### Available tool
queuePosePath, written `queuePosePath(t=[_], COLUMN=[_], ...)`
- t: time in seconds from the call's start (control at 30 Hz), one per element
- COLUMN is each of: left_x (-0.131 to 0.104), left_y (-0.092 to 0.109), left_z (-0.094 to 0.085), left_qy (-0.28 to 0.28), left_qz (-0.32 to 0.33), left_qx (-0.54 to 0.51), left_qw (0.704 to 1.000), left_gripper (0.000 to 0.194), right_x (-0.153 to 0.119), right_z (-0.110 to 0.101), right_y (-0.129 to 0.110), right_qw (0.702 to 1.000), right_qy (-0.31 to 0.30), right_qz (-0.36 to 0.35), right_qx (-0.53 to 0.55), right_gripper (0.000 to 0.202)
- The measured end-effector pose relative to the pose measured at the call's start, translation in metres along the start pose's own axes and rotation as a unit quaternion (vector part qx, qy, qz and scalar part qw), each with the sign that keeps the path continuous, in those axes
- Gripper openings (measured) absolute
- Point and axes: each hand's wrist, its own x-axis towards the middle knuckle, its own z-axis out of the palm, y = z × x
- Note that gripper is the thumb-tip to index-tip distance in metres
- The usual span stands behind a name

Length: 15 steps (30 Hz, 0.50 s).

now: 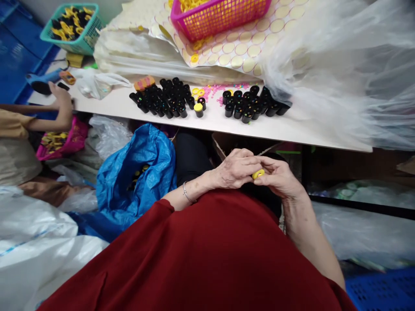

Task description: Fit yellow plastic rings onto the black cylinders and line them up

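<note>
The left hand and the right hand are brought together below the table edge, above the lap; a small yellow ring is pinched between the fingertips of both, the fingers of each hand curled closed around it; a thin bracelet is worn on the left wrist.

Just beyond the hands the white table is seen; two clusters of black caps and are stood on it, one cap at the edge of the left cluster topped with yellow; loose yellow rings and pink bits are scattered between the clusters. The right cluster is partly covered by a large clear plastic bag.

A pink basket filled with yellow pieces is set on a sheet of round stickers; a green basket is loaded with black and yellow parts. A blue bag with dark pieces inside is slumped beside the left forearm. Another person's hand is rested at the table's far left end.
</note>
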Motion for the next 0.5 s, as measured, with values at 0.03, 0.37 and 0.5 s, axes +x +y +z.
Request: queuePosePath(t=[0.03,0.37,0.5], left_x=[-0.001,-0.012,-0.012], left_y=[0.001,-0.001,-0.013], left_z=[0.002,0.009,0.019], left_qy=[0.001,-0.02,-0.02], left_qz=[0.009,0.008,-0.04], left_qx=[0.003,-0.108,-0.176], left_qw=[1.0,0.994,0.983], left_gripper=[0.027,0.022,0.041], right_x=[0.0,-0.006,-0.001], right_z=[-0.001,0.01,0.012], right_y=[-0.001,0.018,0.025], right_qw=[1.0,0.999,0.997], right_qy=[-0.008,0.036,0.065], right_qz=[0.018,-0.002,-0.035], right_qx=[-0.009,-0.015,0.008], right_gripper=[0.052,0.047,0.04])
